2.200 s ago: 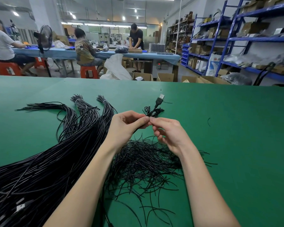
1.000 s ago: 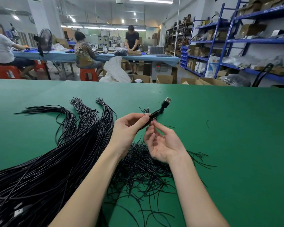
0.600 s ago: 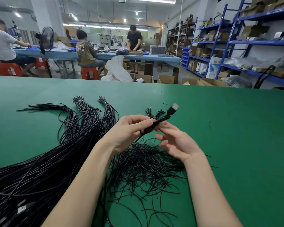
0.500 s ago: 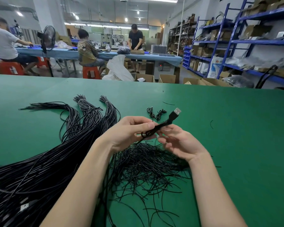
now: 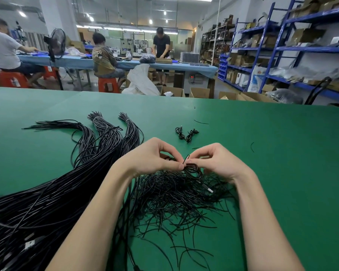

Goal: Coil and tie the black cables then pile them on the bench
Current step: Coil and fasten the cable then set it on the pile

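Two hands at work over green worktop (image 5: 262, 153), matte, felt-like, flat. Largest item: long bundle of loose black cables (image 5: 47, 192) fanned along the left side, glossy round jackets, far ends gathered w/ pale bands. Next: tangle of thin black ties (image 5: 174, 196) directly under the hands, wiry, kinked, stiff-looking. Then one small coiled cable (image 5: 194, 170) held just above that tangle, silver plug hanging off its near side. Smallest: two finished tied coils (image 5: 186, 133) lying farther back, apart from the hands.

Left hand (image 5: 151, 159): grip narrow, thumb + forefinger pinching the coil. Right hand (image 5: 219, 161): grip narrow, pinching a short tie end that sticks up at the coil's waist.

Judgement: step = twisting tie shut. To do well, I'd keep the left pinch firm so loops don't spring, twist tie ends snug at mid-coil, keep plug clear of the wrap, avoid snagging spare ties below.
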A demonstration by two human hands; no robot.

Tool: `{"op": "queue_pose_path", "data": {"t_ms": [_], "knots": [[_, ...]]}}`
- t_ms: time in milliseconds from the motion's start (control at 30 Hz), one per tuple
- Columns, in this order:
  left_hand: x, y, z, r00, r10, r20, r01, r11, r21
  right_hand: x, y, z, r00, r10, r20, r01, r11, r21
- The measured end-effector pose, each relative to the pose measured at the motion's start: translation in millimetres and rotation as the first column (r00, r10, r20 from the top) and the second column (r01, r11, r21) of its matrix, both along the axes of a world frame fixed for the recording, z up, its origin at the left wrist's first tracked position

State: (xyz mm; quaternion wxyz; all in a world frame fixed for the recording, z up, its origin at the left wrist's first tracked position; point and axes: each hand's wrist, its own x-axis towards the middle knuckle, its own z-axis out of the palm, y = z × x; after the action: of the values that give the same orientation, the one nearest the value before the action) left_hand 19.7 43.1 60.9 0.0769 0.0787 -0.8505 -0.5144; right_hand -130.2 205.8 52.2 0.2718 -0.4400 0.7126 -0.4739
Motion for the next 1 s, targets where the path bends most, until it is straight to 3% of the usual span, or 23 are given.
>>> {"op": "queue_pose_path", "data": {"t_ms": [133,400,833,1000], "knots": [[-1,1,1,0.996,0.082,-0.033,-0.084,0.995,-0.048,1,-3,7,0.982,-0.031,-0.185,0.027,0.999,-0.026],[-2,6,4,0.985,0.166,-0.053,-0.169,0.984,-0.059,3,-4,15,0.930,-0.065,-0.363,0.063,0.998,-0.018],[-12,13,-3,0.950,0.307,-0.050,-0.307,0.952,-0.004,7,-5,20,0.905,-0.113,-0.410,0.114,0.993,-0.022],[-15,16,-4,0.933,0.346,-0.102,-0.351,0.936,-0.034,4,-1,17,0.951,-0.098,-0.293,0.097,0.995,-0.019]]}}
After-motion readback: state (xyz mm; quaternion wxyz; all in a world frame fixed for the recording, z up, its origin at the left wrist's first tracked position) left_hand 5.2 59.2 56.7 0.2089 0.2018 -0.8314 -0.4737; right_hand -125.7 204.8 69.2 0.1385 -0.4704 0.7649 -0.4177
